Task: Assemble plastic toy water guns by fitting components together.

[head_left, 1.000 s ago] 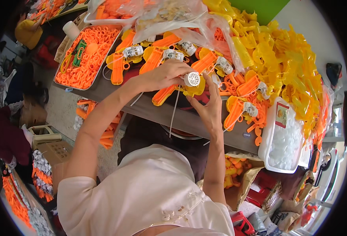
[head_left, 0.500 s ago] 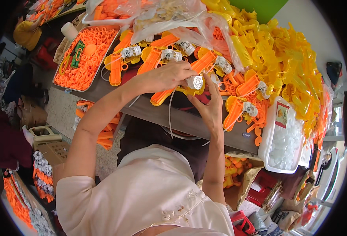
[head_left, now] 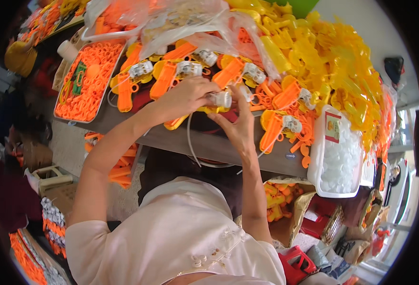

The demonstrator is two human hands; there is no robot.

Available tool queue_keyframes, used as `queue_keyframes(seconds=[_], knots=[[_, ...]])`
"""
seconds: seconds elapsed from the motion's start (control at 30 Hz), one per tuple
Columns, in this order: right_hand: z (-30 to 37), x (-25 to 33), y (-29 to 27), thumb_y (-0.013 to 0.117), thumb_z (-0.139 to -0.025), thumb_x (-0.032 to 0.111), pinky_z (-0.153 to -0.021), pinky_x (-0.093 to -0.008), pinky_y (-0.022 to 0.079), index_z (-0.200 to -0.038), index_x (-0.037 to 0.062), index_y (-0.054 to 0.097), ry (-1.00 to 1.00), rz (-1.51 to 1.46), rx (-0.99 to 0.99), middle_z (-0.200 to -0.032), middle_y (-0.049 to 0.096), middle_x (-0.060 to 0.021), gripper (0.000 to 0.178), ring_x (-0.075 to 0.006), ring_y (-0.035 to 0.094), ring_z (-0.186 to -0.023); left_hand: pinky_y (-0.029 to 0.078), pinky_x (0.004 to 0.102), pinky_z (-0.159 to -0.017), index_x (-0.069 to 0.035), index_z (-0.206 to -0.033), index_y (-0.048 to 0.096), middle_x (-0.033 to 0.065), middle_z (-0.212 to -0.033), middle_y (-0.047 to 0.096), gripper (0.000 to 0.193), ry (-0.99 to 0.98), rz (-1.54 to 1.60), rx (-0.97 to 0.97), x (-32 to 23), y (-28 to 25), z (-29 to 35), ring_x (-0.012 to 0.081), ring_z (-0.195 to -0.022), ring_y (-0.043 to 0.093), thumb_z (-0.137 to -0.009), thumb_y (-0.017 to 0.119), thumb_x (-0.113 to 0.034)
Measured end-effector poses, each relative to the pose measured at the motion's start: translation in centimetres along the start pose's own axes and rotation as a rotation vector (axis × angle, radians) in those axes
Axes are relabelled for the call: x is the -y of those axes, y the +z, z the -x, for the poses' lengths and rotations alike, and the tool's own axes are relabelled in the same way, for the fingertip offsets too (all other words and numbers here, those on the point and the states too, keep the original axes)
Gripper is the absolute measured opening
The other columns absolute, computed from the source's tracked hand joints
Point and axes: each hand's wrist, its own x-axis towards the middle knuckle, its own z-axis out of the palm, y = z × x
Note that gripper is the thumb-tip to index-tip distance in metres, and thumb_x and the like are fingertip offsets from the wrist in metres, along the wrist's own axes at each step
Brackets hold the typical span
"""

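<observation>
My left hand (head_left: 190, 96) is closed on an orange-and-yellow plastic toy part (head_left: 175, 122), its fingers against the white cylinder (head_left: 223, 99) set in it. The cylinder's round end faces right. A thin white cord (head_left: 189, 137) hangs below the part over the table edge. My right hand (head_left: 239, 124) curves around the right side, thumb and forefinger apart, the thumb close to the yellow lower edge. Whether its fingertips touch the part is hard to tell. Similar toy parts with white pieces, such as this one (head_left: 163, 80), lie beyond my hands.
Left on the table stands a tray (head_left: 97, 115) of small orange rings, with green-handled scissors (head_left: 79, 78) on top. A yellow heap (head_left: 333, 61) of plastic shells rises at the right. A white tub (head_left: 317, 175) of clear pieces sits at the front right corner.
The view has shifted, moving the table leftward in the picture. The white cylinder has turned so its patterned end no longer shows fully. My right fingers have moved slightly off it.
</observation>
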Motion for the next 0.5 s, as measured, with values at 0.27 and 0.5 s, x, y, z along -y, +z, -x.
queue_keyframes(seconds=[0.27, 0.5], knots=[[1.1, -1.3, -3.0, 0.076, -0.078, 0.012, -0.088, -0.0415, 0.044, -0.104, 0.009, 0.07, -0.179, 0.385, -0.049, -0.105, 0.063, -0.0112, 0.026, -0.0297, 0.057, -0.101, 0.038, 0.0394, -0.096, -0.013, -0.109, 0.068, -0.0003, -0.114, 0.059, 0.034, -0.083, -0.189, -0.195, 0.6, 4.6, 4.5, 0.0221, -0.109, 0.054, -0.077, 0.076, -0.018], [-4.5, -5.7, -6.9, 0.064, -0.081, 0.008, -0.084, -0.0416, 0.037, -0.087, 0.0066, 0.071, -0.205, 1.146, -0.126, -0.095, 0.059, -0.0092, 0.009, -0.0276, 0.052, -0.098, 0.039, 0.039, -0.096, -0.012, -0.109, 0.068, 0.0008, -0.111, 0.061, 0.033, -0.099, -0.213, -0.314, 0.4, 5.6, 3.6, 0.0217, -0.106, 0.056, -0.077, 0.076, -0.014]])
